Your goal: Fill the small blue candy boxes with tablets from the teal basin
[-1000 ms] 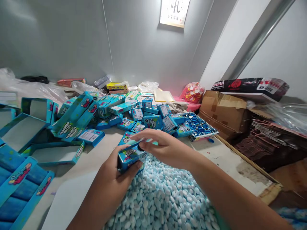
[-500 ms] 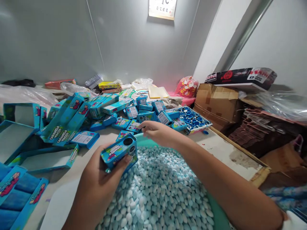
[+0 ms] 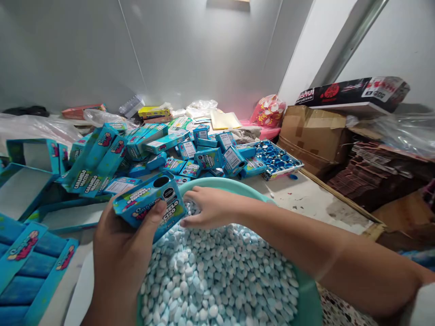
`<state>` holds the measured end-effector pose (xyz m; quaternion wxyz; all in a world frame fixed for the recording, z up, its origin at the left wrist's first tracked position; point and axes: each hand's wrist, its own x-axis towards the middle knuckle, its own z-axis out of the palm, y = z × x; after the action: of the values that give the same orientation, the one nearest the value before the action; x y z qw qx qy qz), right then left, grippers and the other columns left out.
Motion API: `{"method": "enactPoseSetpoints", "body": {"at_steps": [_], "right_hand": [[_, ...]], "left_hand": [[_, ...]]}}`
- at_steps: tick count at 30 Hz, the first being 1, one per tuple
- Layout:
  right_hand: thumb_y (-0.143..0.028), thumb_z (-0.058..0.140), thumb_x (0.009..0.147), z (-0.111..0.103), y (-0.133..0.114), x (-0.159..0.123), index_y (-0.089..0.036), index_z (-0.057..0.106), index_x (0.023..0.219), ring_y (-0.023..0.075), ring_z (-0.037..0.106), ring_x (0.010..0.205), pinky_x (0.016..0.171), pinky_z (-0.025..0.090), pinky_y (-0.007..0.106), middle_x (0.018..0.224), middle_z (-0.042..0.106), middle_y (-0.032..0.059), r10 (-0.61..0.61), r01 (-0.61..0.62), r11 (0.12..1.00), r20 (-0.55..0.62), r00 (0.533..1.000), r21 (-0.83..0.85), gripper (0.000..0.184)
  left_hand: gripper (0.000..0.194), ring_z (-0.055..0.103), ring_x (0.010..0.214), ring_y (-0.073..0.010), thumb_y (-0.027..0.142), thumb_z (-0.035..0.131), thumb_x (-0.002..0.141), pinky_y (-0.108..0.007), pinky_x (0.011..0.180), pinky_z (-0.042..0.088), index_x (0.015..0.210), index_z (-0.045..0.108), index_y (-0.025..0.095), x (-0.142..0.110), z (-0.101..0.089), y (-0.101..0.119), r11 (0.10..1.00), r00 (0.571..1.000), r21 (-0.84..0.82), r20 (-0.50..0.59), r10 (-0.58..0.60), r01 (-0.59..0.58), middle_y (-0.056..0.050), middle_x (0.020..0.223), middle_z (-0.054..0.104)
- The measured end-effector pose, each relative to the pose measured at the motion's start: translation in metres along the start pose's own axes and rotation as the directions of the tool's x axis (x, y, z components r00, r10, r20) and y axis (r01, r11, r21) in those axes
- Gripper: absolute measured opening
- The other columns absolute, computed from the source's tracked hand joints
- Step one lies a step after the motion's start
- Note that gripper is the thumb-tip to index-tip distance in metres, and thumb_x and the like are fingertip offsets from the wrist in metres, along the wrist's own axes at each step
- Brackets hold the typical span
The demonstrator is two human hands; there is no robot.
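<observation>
My left hand (image 3: 124, 246) grips a small blue candy box (image 3: 151, 201), tilted, with its round dark opening facing up. My thumb presses on the printed side; the other fingers are mostly hidden behind the box. Just right of it, my right hand (image 3: 207, 207) hovers over the candies, thumb and fingers apart in a curve. Pale blue and white oval candies (image 3: 217, 276) show through that gap; I cannot tell whether any touch the fingers. They fill a turquoise basin (image 3: 234, 183) below both hands.
Many blue candy boxes (image 3: 208, 158) lie heaped behind the basin. A tray of round blue caps (image 3: 277, 158) stands right of them. Opened blue display cartons (image 3: 30, 179) crowd the left. Cardboard boxes (image 3: 312, 131) stand at the right, past the table's wooden edge (image 3: 340, 197).
My right hand has come down and left from the basin's far rim to over the candies beside the box. My left hand has raised the box slightly leftward. The view has tipped downward.
</observation>
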<state>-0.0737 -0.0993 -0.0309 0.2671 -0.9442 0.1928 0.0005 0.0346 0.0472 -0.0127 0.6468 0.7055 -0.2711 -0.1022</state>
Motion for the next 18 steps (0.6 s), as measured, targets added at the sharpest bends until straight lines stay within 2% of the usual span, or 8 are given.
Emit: {"method": "enactPoseSetpoints", "body": {"at_steps": [3,6,9,13,18], "right_hand": [[-0.062,0.062,0.09,-0.003,-0.001,0.003,-0.015,0.068,0.127,0.0323,0.064,0.105,0.081,0.05,0.039,0.12,0.066,0.0142,-0.001,0.001,1.0,0.027,1.0,0.0,0.061],[-0.066,0.06,0.09,-0.002,-0.004,0.003,-0.015,0.071,0.119,0.0313,0.065,0.098,0.076,0.05,0.039,0.114,0.066,0.0134,-0.014,0.015,1.0,0.047,0.999,-0.024,0.06],[-0.071,0.06,0.087,0.005,-0.007,0.002,-0.014,0.069,0.124,0.034,0.065,0.102,0.077,0.051,0.041,0.119,0.066,0.0157,-0.037,0.041,0.998,0.069,0.997,-0.051,0.068],[-0.082,0.054,0.084,0.012,-0.011,0.002,-0.013,0.065,0.133,0.0389,0.065,0.108,0.078,0.054,0.045,0.13,0.062,0.0197,-0.001,0.009,0.997,0.105,0.994,-0.073,0.085],[-0.084,0.05,0.084,0.008,-0.015,0.0,-0.012,0.071,0.123,0.0394,0.066,0.106,0.079,0.054,0.045,0.124,0.067,0.0189,-0.012,0.025,0.997,0.157,0.988,-0.076,0.084]], "left_hand": [[0.043,0.071,0.1,-0.0282,0.042,0.087,0.067,-0.045,0.098,0.059,0.102,0.072,0.022,0.006,0.003,-0.009,0.994,0.997,-0.093,-0.055,0.054,-0.059,-0.002,0.099,0.076],[0.044,0.071,0.103,-0.0302,0.039,0.088,0.064,-0.049,0.101,0.058,0.102,0.073,0.023,0.009,0.005,-0.017,0.98,0.995,-0.177,-0.06,0.079,-0.088,-0.002,0.098,0.076],[0.041,0.07,0.11,-0.0312,0.039,0.088,0.066,-0.051,0.105,0.057,0.103,0.073,0.026,0.009,0.006,-0.017,0.977,0.997,-0.2,-0.046,0.068,-0.076,-0.002,0.101,0.075],[0.041,0.066,0.117,-0.0314,0.04,0.087,0.069,-0.053,0.113,0.051,0.105,0.072,0.027,0.006,0.005,-0.014,0.986,0.999,-0.162,-0.012,0.044,-0.045,0.0,0.106,0.075],[0.045,0.069,0.115,-0.0325,0.04,0.088,0.069,-0.052,0.106,0.056,0.106,0.07,0.024,0.008,0.002,-0.016,0.984,0.999,-0.173,-0.001,0.033,-0.033,-0.002,0.103,0.075]]}}
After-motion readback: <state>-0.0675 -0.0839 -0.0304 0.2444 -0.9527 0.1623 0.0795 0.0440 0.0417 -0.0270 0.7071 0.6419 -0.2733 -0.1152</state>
